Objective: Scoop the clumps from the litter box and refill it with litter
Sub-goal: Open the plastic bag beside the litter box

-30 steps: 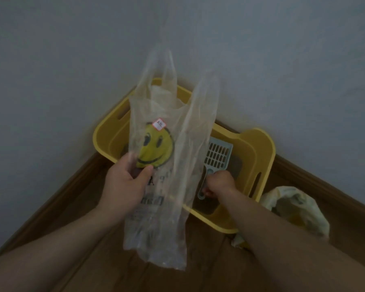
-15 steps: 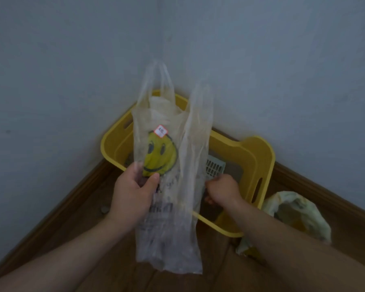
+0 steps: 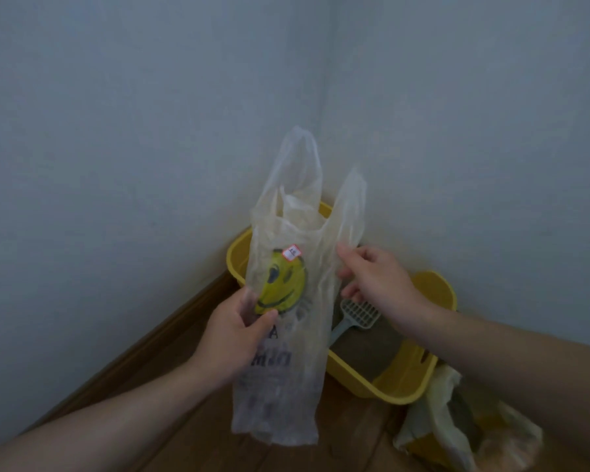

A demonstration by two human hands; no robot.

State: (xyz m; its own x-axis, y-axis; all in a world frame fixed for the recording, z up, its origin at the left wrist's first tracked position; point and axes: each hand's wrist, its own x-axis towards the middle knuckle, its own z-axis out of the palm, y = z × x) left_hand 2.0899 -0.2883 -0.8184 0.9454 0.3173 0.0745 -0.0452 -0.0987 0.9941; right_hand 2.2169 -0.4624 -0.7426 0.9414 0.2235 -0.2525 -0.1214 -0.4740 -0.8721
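A clear plastic bag [image 3: 286, 369] with a yellow smiley print hangs upright in front of the yellow litter box [image 3: 406, 383], which sits in the room's corner. My left hand [image 3: 235, 335] pinches the bag at its left side, just below the smiley. My right hand [image 3: 372, 277] is raised at the bag's right handle, fingers touching the plastic. A pale blue slotted scoop [image 3: 358, 315] lies in the box on grey litter [image 3: 365, 352], free of either hand. The bag hides the box's left half.
A second, crumpled bag [image 3: 457, 427] with yellowish and grey contents lies on the wooden floor right of the box. Two grey walls meet behind the box, with wooden skirting [image 3: 143, 352] along their base.
My right hand has let go of the scoop, which now lies in the box, and has risen to the bag's right handle. The view has tilted up.
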